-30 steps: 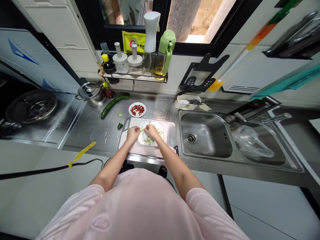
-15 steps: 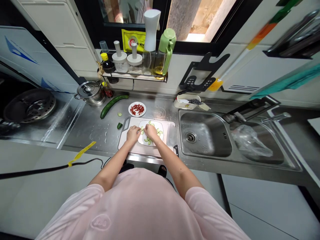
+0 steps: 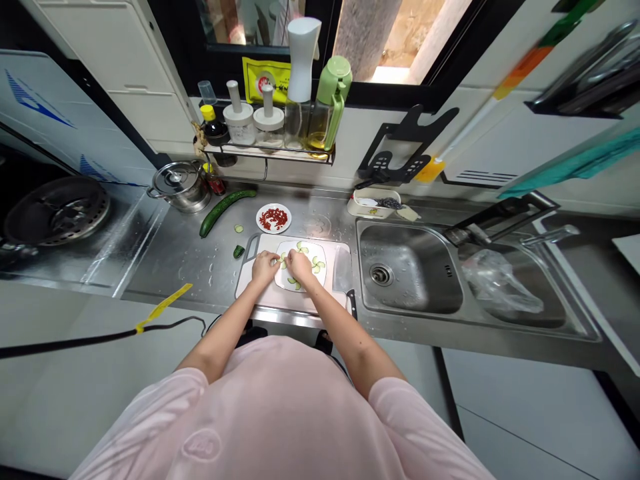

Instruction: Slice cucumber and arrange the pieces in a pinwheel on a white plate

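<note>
A white square plate (image 3: 303,285) lies on the pink cutting board (image 3: 273,297), with thin cucumber slices (image 3: 318,265) grouped in small fans near its edges. My left hand (image 3: 265,268) is at the plate's left edge, its fingers pinched on what looks like a pale green slice. Over the plate, my right hand (image 3: 301,265) has its fingertips pressed together close to the left ones; whatever they pinch is hidden. A knife (image 3: 343,269) with a black handle rests along the board's right side.
A round plate of chopped red pieces (image 3: 273,219) stands behind the board. To the left are a whole cucumber (image 3: 223,210), a cucumber end (image 3: 239,251) and a lidded pot (image 3: 181,185). A double sink (image 3: 413,267) is on the right, below a bottle rack (image 3: 270,152).
My right hand has shifted slightly left and down, nearer the left-hand slices. The left hand stays almost in place, and the view has moved very little.
</note>
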`<state>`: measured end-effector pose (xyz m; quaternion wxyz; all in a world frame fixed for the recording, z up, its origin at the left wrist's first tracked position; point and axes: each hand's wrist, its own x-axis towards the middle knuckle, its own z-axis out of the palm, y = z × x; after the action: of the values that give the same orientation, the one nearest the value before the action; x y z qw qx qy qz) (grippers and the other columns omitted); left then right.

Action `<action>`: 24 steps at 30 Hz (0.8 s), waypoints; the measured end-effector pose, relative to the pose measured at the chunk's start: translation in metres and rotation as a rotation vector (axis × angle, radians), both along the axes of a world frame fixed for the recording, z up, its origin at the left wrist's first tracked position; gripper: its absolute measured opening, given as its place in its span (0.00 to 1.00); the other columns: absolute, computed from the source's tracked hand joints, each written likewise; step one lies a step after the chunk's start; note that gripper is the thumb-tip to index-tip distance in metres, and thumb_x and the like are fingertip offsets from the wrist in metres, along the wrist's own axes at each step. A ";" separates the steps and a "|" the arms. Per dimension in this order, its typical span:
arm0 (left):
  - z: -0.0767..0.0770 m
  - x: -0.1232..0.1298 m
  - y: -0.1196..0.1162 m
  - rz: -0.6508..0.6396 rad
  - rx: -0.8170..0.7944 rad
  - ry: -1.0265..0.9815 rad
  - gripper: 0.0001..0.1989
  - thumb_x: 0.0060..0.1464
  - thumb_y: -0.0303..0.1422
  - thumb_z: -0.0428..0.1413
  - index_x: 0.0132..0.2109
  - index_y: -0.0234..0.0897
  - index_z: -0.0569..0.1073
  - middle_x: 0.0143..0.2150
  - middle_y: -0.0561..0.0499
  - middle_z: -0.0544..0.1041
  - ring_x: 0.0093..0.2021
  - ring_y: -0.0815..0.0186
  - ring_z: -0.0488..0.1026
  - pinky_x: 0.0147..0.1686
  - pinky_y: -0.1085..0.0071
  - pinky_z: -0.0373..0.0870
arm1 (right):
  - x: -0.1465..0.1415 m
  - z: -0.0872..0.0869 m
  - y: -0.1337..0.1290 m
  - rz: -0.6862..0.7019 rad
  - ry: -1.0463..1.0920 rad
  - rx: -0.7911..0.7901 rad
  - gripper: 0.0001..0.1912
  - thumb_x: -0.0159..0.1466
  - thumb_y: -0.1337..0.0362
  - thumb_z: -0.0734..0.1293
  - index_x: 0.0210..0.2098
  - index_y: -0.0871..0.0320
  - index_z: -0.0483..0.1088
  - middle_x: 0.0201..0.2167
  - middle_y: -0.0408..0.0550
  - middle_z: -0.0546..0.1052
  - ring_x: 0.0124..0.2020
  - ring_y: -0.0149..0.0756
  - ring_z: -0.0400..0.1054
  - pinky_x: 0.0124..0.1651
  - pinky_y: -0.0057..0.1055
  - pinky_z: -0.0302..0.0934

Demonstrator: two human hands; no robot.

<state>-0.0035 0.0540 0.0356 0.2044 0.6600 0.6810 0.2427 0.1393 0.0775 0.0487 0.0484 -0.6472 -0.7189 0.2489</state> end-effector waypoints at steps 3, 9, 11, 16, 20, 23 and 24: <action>-0.001 0.000 0.001 0.003 -0.005 0.003 0.10 0.49 0.31 0.55 0.39 0.39 0.77 0.38 0.46 0.73 0.42 0.60 0.68 0.43 0.68 0.64 | -0.002 -0.002 0.001 -0.003 -0.004 -0.002 0.11 0.66 0.60 0.57 0.40 0.57 0.67 0.35 0.52 0.75 0.36 0.37 0.68 0.33 0.27 0.51; -0.005 -0.002 0.004 0.010 -0.023 -0.016 0.09 0.48 0.32 0.55 0.38 0.39 0.77 0.37 0.48 0.73 0.40 0.62 0.69 0.43 0.69 0.64 | -0.002 0.001 0.005 -0.016 0.027 -0.046 0.10 0.65 0.60 0.58 0.40 0.57 0.67 0.37 0.51 0.75 0.35 0.35 0.68 0.32 0.26 0.51; -0.006 -0.002 0.005 0.019 -0.023 -0.021 0.09 0.47 0.32 0.56 0.37 0.40 0.77 0.37 0.49 0.73 0.40 0.63 0.69 0.42 0.69 0.64 | -0.002 0.004 0.005 -0.021 0.028 -0.064 0.10 0.65 0.61 0.58 0.41 0.58 0.67 0.37 0.51 0.75 0.36 0.34 0.67 0.32 0.26 0.51; -0.004 -0.001 0.006 0.023 -0.040 -0.007 0.09 0.47 0.31 0.56 0.37 0.40 0.77 0.37 0.49 0.73 0.40 0.64 0.69 0.42 0.70 0.65 | -0.004 0.011 0.007 -0.027 0.015 -0.100 0.10 0.65 0.61 0.59 0.41 0.59 0.67 0.38 0.52 0.75 0.37 0.35 0.67 0.33 0.26 0.52; -0.001 0.000 0.004 0.016 -0.035 0.016 0.10 0.48 0.31 0.57 0.39 0.40 0.77 0.38 0.49 0.73 0.41 0.62 0.69 0.43 0.69 0.65 | -0.002 0.012 0.006 -0.019 0.012 -0.089 0.10 0.65 0.61 0.59 0.41 0.58 0.67 0.38 0.51 0.75 0.36 0.35 0.67 0.32 0.26 0.51; 0.002 -0.001 -0.001 -0.019 0.016 0.033 0.11 0.48 0.32 0.57 0.41 0.41 0.76 0.39 0.49 0.72 0.42 0.62 0.68 0.44 0.69 0.65 | 0.004 0.009 0.002 -0.024 0.010 -0.025 0.10 0.65 0.60 0.58 0.40 0.57 0.67 0.37 0.49 0.75 0.37 0.35 0.68 0.32 0.26 0.51; 0.003 -0.002 -0.004 -0.034 0.038 0.048 0.11 0.49 0.32 0.56 0.42 0.41 0.76 0.39 0.49 0.72 0.43 0.62 0.68 0.44 0.69 0.65 | 0.006 0.008 0.000 -0.030 0.003 -0.003 0.11 0.65 0.60 0.57 0.41 0.57 0.67 0.37 0.49 0.75 0.37 0.35 0.68 0.32 0.26 0.51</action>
<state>-0.0054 0.0504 0.0383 0.1796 0.6807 0.6698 0.2362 0.1458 0.0771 0.0563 0.0521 -0.6576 -0.7088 0.2500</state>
